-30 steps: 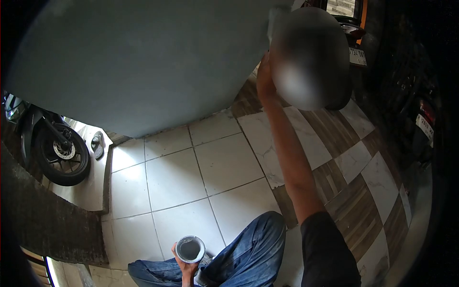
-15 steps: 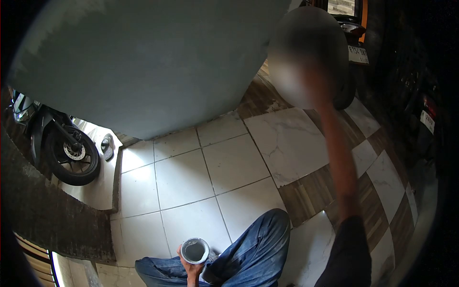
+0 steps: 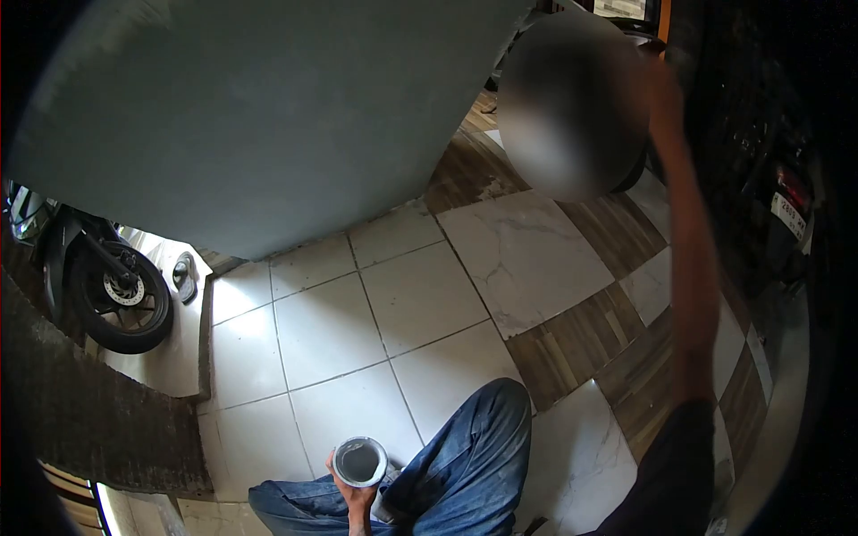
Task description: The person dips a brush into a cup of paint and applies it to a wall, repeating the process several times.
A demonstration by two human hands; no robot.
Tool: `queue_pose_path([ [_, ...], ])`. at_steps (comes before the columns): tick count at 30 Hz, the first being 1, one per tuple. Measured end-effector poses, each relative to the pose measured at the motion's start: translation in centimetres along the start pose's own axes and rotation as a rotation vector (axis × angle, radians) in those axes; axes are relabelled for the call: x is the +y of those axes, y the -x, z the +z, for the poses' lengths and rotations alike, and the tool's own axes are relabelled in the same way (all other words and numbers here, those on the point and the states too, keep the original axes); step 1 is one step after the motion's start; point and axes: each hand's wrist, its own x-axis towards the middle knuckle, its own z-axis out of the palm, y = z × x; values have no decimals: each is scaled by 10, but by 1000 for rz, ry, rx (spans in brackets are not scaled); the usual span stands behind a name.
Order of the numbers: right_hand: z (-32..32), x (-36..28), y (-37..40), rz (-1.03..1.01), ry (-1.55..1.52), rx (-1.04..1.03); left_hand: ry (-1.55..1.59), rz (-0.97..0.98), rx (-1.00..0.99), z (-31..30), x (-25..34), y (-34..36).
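Observation:
My left hand (image 3: 346, 487) is wrapped round a small round cup (image 3: 361, 462) above my lap. The cup is upright, with grey, paint-like stuff inside and smears on its rim. My right arm stretches far out to the upper right. My right hand (image 3: 662, 94) lies mostly behind a blurred patch, so its fingers and anything in them are hidden. To the left of that hand, beyond the blur, stands a grey-green wall (image 3: 295, 116) with a patchy, lighter upper left edge.
My jeans-clad legs (image 3: 474, 456) are folded on white floor tiles (image 3: 322, 313). Wood-pattern tiles (image 3: 572, 344) lie to the right. A motorcycle wheel (image 3: 125, 299) and a sandal (image 3: 185, 278) are at left. Another motorcycle (image 3: 791, 210) stands in shadow at right.
My right arm has swung to the right and its hand sits higher and further right. The view has shifted slightly. My left hand still holds the cup over my lap.

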Motion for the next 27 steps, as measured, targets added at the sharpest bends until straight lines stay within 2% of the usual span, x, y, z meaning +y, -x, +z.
queue_pose_path([
  [2,18,-13,32,51,-209,152,40,-15,-6,-1,-13,5],
  [3,36,-20,36,45,-216,158,74,-29,-20,1,-17,4],
  [5,73,-35,50,-34,-496,463,72,-51,-6,0,-8,6],
  [6,85,-48,51,-105,-376,586,70,-73,0,0,-5,5],
  [8,122,-71,52,-169,-296,498,65,-48,17,-1,-7,6],
  [12,177,-86,76,-231,-413,499,164,-100,70,-1,6,4],
  [14,188,-77,98,-204,-260,227,60,-73,24,-5,0,5],
  [16,189,-69,119,-231,1,-183,76,-74,6,-5,-3,5],
  [17,193,-61,122,-310,19,-232,89,-80,0,-5,-3,4],
  [18,195,-56,121,-304,17,-228,86,-73,-1,-6,-2,1],
  [20,180,-56,115,-219,-5,-390,56,-66,10,-10,2,0],
  [21,171,-53,110,-158,-117,-401,45,-67,18,-10,5,1],
  [24,143,-43,74,-255,-123,-378,29,-78,49,-3,9,8],
  [26,127,-41,45,-173,-27,-269,50,-93,27,-1,8,11],
  [27,104,-45,29,-184,2,-290,67,-104,12,-1,6,11],
])
